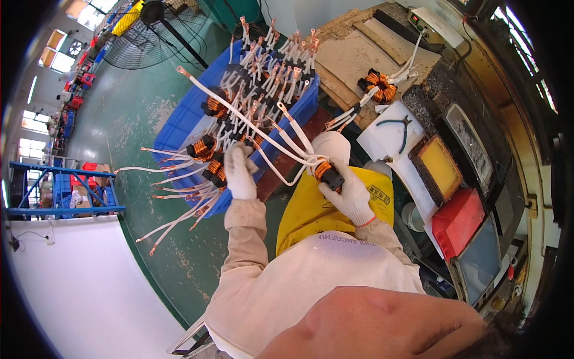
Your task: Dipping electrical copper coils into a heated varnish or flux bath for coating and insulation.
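Observation:
My right hand (350, 194), in a white knit glove, is closed around a toroidal coil (328, 174) with copper-coloured windings and a black base. Long white leads (251, 122) with copper lugs run from this coil up and left, over a blue bin. My left hand (241, 170), gloved too, is above the bin's near side with its fingers curled; what they hold, if anything, is hidden. Right beside it sits another coil (214, 173), and a further coil (201, 148) lies just beyond, their leads hanging over the bin's left edge.
The blue bin (173, 134) is heaped with lugged coils. On the workbench to the right are a coil (378, 87), green-handled pliers (402, 128), a yellow-filled square frame (439, 167) and a red tray (459, 221). A black floor fan (153, 13) stands at far left. Yellow cloth (299, 212) covers my lap.

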The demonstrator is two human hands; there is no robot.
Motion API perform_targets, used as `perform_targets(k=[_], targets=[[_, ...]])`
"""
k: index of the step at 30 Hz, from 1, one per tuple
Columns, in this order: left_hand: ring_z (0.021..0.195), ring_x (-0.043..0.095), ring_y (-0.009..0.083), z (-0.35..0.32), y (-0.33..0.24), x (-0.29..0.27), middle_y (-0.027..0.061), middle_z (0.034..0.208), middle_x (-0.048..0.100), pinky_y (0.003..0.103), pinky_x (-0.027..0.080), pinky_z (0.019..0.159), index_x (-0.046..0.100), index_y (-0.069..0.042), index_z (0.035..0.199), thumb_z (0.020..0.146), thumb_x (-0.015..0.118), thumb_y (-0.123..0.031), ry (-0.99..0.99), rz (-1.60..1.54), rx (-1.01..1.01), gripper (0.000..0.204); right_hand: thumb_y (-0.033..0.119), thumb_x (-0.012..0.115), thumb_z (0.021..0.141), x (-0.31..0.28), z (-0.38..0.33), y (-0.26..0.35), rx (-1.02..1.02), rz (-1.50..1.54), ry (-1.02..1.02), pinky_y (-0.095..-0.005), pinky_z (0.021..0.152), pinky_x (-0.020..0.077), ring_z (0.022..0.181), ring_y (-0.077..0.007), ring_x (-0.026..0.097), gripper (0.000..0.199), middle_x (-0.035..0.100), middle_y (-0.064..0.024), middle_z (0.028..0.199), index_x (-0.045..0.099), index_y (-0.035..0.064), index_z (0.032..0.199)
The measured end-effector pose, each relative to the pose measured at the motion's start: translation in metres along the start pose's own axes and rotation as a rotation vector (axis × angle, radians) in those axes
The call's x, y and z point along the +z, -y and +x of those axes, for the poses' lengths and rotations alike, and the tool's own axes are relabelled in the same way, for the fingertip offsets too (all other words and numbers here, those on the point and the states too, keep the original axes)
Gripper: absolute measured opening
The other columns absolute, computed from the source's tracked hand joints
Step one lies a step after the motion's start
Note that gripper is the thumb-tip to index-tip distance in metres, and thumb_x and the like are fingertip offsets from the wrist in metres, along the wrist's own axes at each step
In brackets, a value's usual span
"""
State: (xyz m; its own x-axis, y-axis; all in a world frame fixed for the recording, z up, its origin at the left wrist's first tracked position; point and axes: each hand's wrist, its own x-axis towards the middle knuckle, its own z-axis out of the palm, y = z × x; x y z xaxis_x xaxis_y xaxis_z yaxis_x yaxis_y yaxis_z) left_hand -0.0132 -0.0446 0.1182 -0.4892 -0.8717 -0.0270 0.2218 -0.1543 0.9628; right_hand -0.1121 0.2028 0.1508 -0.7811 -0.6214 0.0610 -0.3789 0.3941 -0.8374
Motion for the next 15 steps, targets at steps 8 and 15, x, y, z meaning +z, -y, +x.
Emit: perform_targets(k=[8, 15], targets=[[0.051, 0.048, 0.0046, 0.015, -0.063, 0.04, 0.0132, 0.1, 0.071, 0.02, 0.038, 0.045, 0.053, 0.003, 0.127, 0.098, 0.054, -0.043, 0.372, -0.067, -0.027, 0.055, 0.024, 0.074, 0.076, -0.005, 0.0, 0.004, 0.047, -0.026, 0.06, -0.0383, 0.083, 0.0531, 0.097, -0.0359, 0.066, 0.062, 0.065, -0.0212, 0.11, 0.051, 0.0079, 0.132], [0.052, 0.047, 0.0059, 0.043, -0.11, 0.033, 0.0045, 0.083, 0.066, 0.02, 0.035, 0.043, 0.06, -0.003, 0.112, 0.099, 0.053, -0.035, 0.201, -0.27, 0.134, 0.035, 0.025, 0.074, 0.076, -0.001, -0.002, 0.001, -0.017, -0.026, 0.04, -0.0386, 0.082, 0.0532, 0.096, -0.0363, 0.066, 0.062, 0.065, -0.0207, 0.109, 0.051, 0.0068, 0.131]])
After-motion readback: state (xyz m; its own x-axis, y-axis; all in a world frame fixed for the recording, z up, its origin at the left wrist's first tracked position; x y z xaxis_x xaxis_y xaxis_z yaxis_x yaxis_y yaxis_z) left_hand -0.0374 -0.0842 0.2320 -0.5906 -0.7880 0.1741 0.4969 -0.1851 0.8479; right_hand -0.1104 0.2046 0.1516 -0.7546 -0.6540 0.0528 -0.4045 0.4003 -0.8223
